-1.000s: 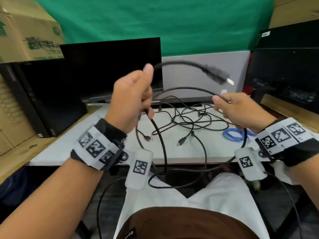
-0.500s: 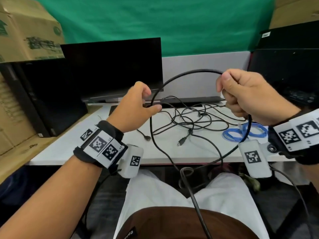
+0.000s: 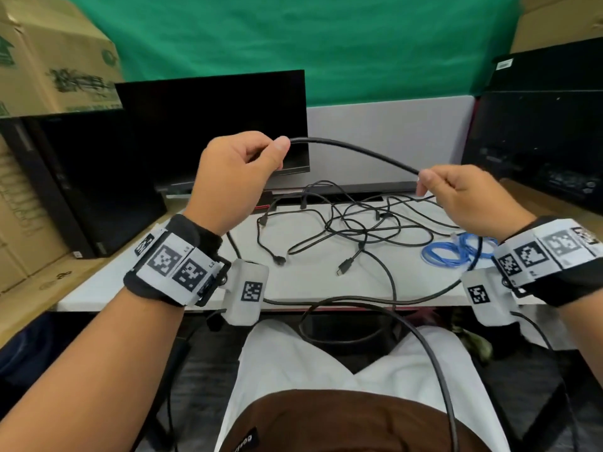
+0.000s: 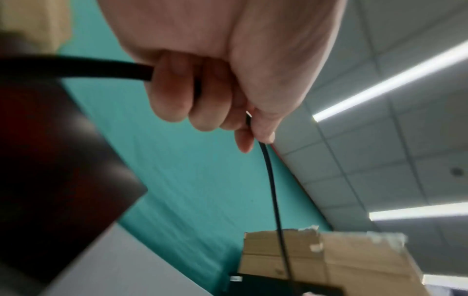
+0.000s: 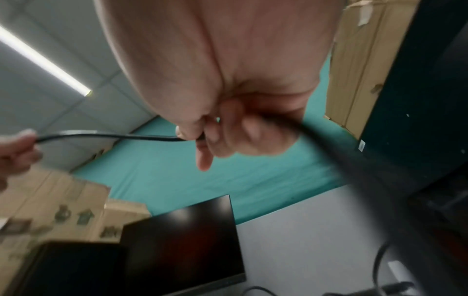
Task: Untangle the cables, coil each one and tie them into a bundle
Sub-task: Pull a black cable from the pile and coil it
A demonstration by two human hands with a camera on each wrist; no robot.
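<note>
A thick black cable [image 3: 354,151] stretches between my two raised hands above the white desk [image 3: 163,272]. My left hand [image 3: 235,181] grips it in a fist, the cable [image 4: 76,68] running through the curled fingers [image 4: 174,94]. My right hand [image 3: 456,197] pinches the other stretch between thumb and fingers [image 5: 228,130], the cable [image 5: 113,137] running off to the left. From both hands the cable drops in loops [image 3: 424,347] over my lap. A tangle of thin black cables [image 3: 352,230] lies on the desk. A coiled blue cable [image 3: 453,252] lies at the right.
A black monitor [image 3: 212,125] stands behind the left hand, a dark computer tower [image 3: 91,184] to its left, and cardboard boxes [image 3: 49,60] at the far left. More black equipment [image 3: 538,141] fills the right side. A grey partition and green cloth back the desk.
The arch of cable between the hands has been pulled out nearly straight. My left hand rose and closed round it; my right hand dropped lower and slid along it to the right.
</note>
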